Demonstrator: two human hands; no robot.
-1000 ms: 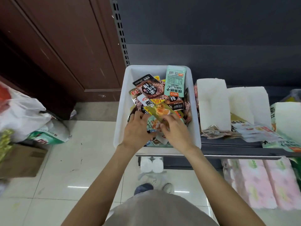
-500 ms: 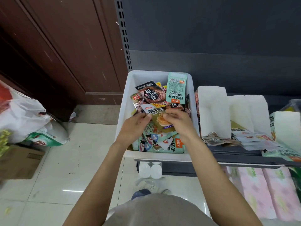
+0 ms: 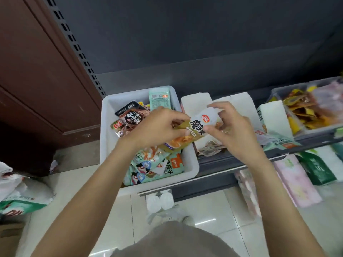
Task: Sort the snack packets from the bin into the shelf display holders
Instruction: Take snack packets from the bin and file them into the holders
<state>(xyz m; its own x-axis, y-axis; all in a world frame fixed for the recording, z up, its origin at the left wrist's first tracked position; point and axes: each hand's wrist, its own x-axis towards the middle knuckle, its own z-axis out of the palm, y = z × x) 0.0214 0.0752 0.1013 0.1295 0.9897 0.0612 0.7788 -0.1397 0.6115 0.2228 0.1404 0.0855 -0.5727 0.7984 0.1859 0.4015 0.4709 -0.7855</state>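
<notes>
A white bin [image 3: 109, 138] on the shelf holds several snack packets, mint-green ones [image 3: 159, 167] at the front and dark ones [image 3: 132, 115] at the back. Both hands hold up an olive and white packet [image 3: 194, 129] over the bin's right rim. My left hand [image 3: 157, 127] pinches its left edge. My right hand [image 3: 232, 127] pinches its right end with thumb and curled fingers. Just right of the bin stand white display holders [image 3: 196, 101], the nearest one partly hidden behind the packet. Brownish packets [image 3: 209, 150] lie at its front.
More white holders [image 3: 241, 101] and a grey tray of yellow packets [image 3: 306, 112] sit further right on the shelf. Tissue packs [image 3: 297, 180] lie on the shelf below. White bags [image 3: 20, 193] rest on the tiled floor at left, by a brown wooden door [image 3: 37, 71].
Both hands lifted the olive and white packet out of the bin and carried it right, toward the nearest holder. The camera view swung right, revealing the grey tray.
</notes>
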